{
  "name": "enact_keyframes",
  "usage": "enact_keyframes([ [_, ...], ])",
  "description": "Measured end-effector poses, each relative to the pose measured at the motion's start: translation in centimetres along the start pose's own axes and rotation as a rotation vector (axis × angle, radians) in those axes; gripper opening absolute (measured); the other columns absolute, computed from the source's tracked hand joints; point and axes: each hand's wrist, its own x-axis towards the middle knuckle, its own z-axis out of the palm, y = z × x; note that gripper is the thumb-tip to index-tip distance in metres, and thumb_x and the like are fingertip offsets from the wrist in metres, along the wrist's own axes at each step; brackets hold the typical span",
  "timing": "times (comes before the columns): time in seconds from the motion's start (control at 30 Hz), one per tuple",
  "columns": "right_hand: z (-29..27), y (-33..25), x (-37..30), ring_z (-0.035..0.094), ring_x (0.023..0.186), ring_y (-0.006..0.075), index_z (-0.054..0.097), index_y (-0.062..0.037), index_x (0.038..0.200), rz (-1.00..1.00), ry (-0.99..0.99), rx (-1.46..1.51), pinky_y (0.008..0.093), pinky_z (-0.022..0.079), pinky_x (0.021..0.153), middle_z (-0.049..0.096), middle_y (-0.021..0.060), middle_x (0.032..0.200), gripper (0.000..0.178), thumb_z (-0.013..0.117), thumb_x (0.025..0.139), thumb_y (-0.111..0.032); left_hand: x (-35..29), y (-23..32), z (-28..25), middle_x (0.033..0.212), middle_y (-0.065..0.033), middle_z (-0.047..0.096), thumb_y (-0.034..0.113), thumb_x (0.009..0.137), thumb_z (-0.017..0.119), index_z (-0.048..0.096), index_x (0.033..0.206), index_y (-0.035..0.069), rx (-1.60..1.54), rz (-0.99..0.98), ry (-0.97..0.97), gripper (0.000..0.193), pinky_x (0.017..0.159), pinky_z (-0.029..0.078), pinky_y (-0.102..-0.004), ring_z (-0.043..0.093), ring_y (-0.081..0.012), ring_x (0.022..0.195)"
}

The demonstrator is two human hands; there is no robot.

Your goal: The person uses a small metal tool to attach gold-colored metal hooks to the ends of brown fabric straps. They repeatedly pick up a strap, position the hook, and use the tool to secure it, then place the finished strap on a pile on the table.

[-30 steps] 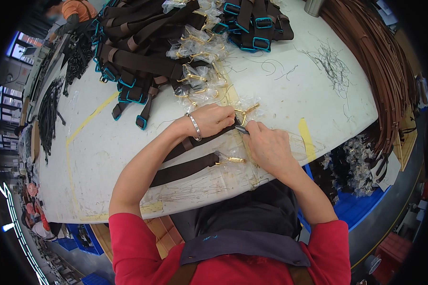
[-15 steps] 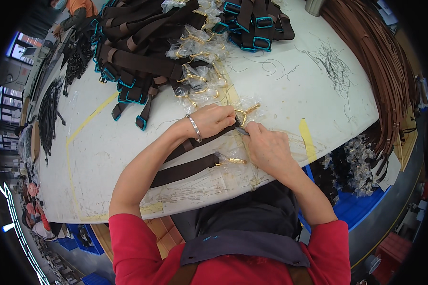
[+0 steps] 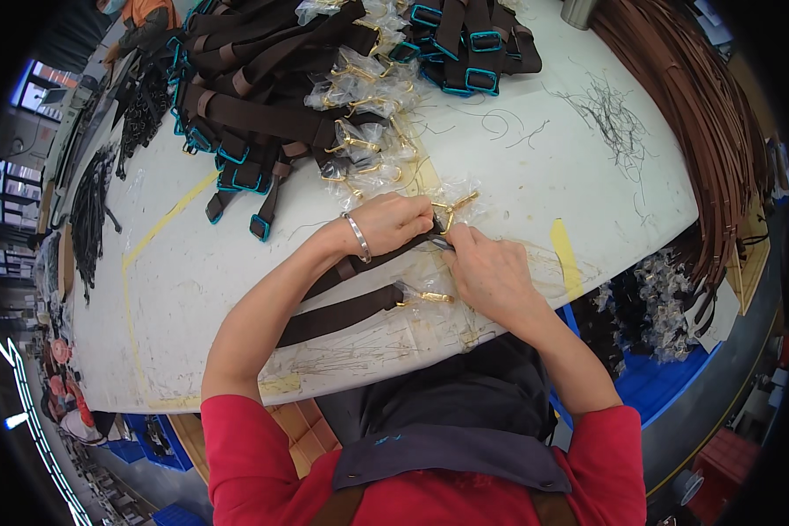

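While left hand (image 3: pixel 401 217) clamps dark strap (image 3: pixel 394 253) near gold clasp (image 3: pixel 448 213) on table (image 3: pixel 517 167), right hand (image 3: pixel 494 267) grips small tool (image 3: pixel 439 243) at strap's end — judged close work there, next move calling for steady hold.

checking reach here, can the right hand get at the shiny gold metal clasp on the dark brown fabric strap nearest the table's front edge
Probably yes: the gold clasp lies close to the right hand, seemingly with only clear plastic around it, though that hand appears occupied with a slim dark tool.
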Motion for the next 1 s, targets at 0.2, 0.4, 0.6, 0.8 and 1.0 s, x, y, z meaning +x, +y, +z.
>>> enact_keyframes([
  [0.2,0.1,0.0,-0.4,0.062,0.059,0.0305,0.047,-0.0019,0.088,0.023,-0.051,0.025,0.0417,0.048,0.051,0.060,0.0126,0.073,0.017,0.056,0.080,-0.013,0.4,0.3,-0.4,0.058,-0.0041,0.049,0.024,0.092,0.049,0.049,0.085,0.003,-0.164,-0.056,0.028,0.022,0.053,0.040,-0.0317,0.048,-0.0168,0.055],
  [0.4,-2.4,0.3,0.6,0.062,0.067,0.0319,0.050,-0.0034,0.104,0.152,0.022,0.215,0.0418,0.047,0.059,0.064,0.0146,0.080,0.033,0.061,0.081,-0.025,1.5,4.6,-4.4,0.092,-0.0055,0.058,0.028,0.090,0.054,0.049,0.113,0.003,-0.377,0.195,0.450,0.035,0.070,0.048,-0.0284,0.058,-0.0149,0.082],
  [0.6,-2.6,4.5,4.0,0.060,0.064,0.0324,0.055,-0.0035,0.091,0.149,-0.064,-0.037,0.0426,0.045,0.056,0.061,0.0138,0.066,0.030,0.063,0.080,-0.030,-3.9,3.1,-1.2,0.094,-0.0153,0.058,0.028,0.075,0.069,0.048,0.098,0.004,0.493,-0.106,0.165,0.039,0.069,0.046,-0.0391,0.058,-0.0332,0.084],
  [0.8,-5.2,5.2,4.4,0.050,0.053,0.0265,0.055,0.0021,0.072,0.241,-0.098,0.224,0.0383,0.038,0.052,0.053,0.0145,0.058,0.030,0.062,0.081,-0.025,-9.4,-1.4,0.1,0.093,-0.0149,0.058,0.018,0.074,0.065,0.050,0.097,0.004,0.512,-0.267,0.202,0.030,0.069,0.045,-0.0413,0.058,-0.0337,0.081],
  [1.0,-5.5,6.3,1.6,0.032,0.053,0.0121,0.053,0.0039,0.076,0.235,-0.087,0.509,0.0298,0.030,0.048,0.038,0.0074,0.054,0.024,0.064,0.080,-0.017,-12.9,0.8,-1.7,0.080,-0.0082,0.053,0.009,0.076,0.059,0.055,0.107,0.013,0.550,-0.135,0.347,0.031,0.058,0.046,-0.0356,0.058,-0.0259,0.070],
])
